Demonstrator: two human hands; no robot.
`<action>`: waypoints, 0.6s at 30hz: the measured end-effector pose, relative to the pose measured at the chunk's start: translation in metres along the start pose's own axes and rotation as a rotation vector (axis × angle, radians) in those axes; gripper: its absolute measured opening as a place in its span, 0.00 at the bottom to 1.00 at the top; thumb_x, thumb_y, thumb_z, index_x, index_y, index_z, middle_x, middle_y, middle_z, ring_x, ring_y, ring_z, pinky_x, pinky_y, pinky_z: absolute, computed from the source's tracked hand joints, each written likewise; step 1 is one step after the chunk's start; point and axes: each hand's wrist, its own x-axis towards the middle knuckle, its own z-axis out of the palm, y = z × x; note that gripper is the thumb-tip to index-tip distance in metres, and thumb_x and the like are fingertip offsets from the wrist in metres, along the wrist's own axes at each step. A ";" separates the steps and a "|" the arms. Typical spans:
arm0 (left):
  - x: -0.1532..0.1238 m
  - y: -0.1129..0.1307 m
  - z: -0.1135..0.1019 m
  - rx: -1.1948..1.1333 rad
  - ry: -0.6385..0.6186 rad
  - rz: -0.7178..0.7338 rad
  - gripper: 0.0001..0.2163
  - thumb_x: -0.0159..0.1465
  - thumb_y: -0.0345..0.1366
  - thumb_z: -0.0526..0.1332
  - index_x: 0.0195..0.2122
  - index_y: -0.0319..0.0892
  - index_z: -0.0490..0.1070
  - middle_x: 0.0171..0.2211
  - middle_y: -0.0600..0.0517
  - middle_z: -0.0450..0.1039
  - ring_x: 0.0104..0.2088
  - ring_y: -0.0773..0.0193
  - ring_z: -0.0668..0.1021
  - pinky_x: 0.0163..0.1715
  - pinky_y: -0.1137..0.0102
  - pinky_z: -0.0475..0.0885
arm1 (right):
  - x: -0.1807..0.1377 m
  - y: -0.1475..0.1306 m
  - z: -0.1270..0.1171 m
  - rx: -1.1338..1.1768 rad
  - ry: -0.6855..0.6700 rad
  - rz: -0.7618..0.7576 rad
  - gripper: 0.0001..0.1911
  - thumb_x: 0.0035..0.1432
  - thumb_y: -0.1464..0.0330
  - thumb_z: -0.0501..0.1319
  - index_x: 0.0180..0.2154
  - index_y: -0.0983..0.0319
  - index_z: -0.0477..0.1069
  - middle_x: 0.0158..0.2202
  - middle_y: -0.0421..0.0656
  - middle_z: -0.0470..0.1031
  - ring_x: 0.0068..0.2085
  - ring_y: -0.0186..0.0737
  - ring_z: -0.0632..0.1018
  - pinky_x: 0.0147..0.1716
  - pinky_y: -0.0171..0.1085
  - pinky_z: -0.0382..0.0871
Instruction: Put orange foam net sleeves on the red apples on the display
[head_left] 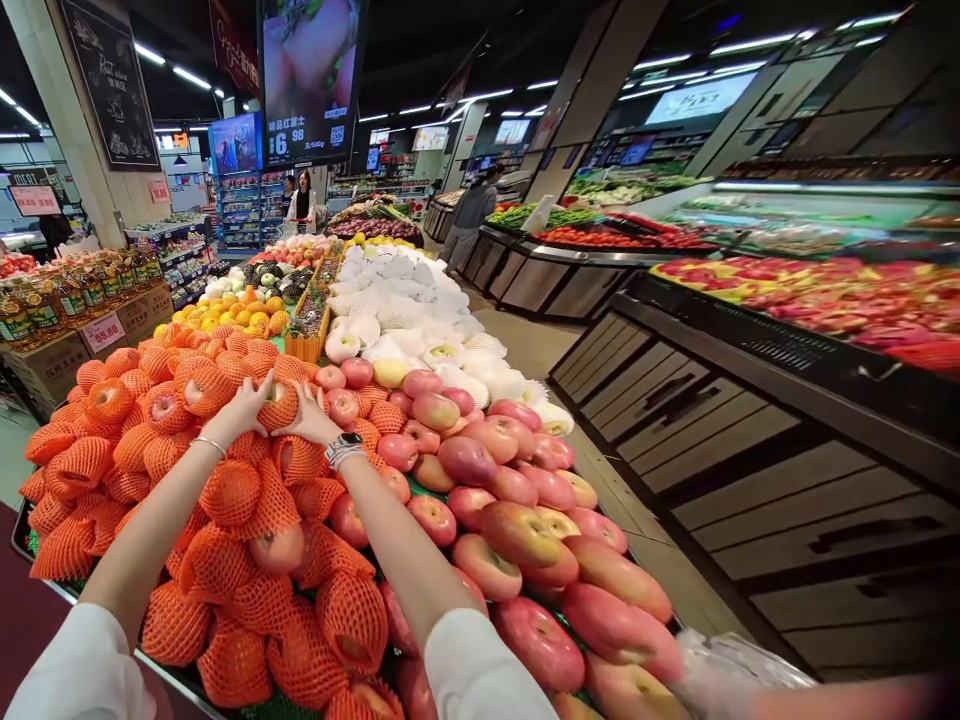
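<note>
Both my arms in white sleeves reach forward over a fruit stand. My left hand (238,410) and my right hand (310,416) close together on one apple in an orange foam net (278,404) near the middle of the pile. A watch (343,448) sits on my right wrist and a thin bracelet (208,443) on my left. Netted apples (225,560) fill the left of the stand. Bare red and yellow apples (517,530) fill the right.
Behind lie white-netted fruit (420,310), oranges (240,315) and a long produce row. An aisle (540,350) runs right of the stand, with dark display counters (750,440) beyond. One person stands at the far counter (472,215), two more at the back (302,200). Bottled goods (67,295) stand left.
</note>
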 end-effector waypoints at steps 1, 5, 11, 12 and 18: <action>0.000 0.002 0.002 0.028 -0.014 -0.007 0.54 0.48 0.31 0.78 0.73 0.36 0.48 0.55 0.34 0.67 0.54 0.39 0.78 0.54 0.55 0.72 | -0.001 0.001 0.000 -0.035 -0.010 0.021 0.71 0.27 0.53 0.82 0.69 0.69 0.55 0.72 0.65 0.54 0.76 0.68 0.39 0.71 0.62 0.20; -0.007 0.012 0.004 0.134 -0.044 -0.019 0.54 0.47 0.34 0.79 0.72 0.38 0.51 0.60 0.28 0.65 0.57 0.34 0.75 0.54 0.52 0.72 | -0.018 -0.002 -0.014 -0.072 -0.064 0.055 0.68 0.34 0.50 0.80 0.70 0.71 0.56 0.74 0.66 0.48 0.75 0.72 0.39 0.71 0.65 0.25; -0.023 0.030 -0.020 0.192 0.053 0.032 0.44 0.60 0.47 0.70 0.72 0.34 0.53 0.71 0.23 0.52 0.71 0.22 0.55 0.64 0.35 0.55 | -0.151 -0.003 -0.082 0.051 0.205 -0.044 0.39 0.65 0.50 0.59 0.71 0.60 0.56 0.74 0.48 0.56 0.75 0.48 0.54 0.74 0.50 0.43; -0.031 0.039 -0.026 0.153 0.140 0.071 0.36 0.66 0.47 0.64 0.70 0.35 0.56 0.71 0.26 0.55 0.71 0.25 0.57 0.65 0.34 0.54 | -0.192 0.001 -0.094 0.074 0.350 -0.051 0.35 0.66 0.51 0.59 0.69 0.57 0.60 0.71 0.46 0.61 0.73 0.49 0.58 0.74 0.52 0.46; -0.133 0.135 -0.048 -0.573 0.266 0.746 0.11 0.75 0.39 0.50 0.46 0.47 0.72 0.35 0.52 0.79 0.35 0.62 0.82 0.35 0.68 0.79 | -0.459 0.039 -0.104 -0.137 1.634 0.522 0.19 0.60 0.54 0.59 0.48 0.54 0.75 0.51 0.53 0.76 0.58 0.61 0.75 0.62 0.62 0.64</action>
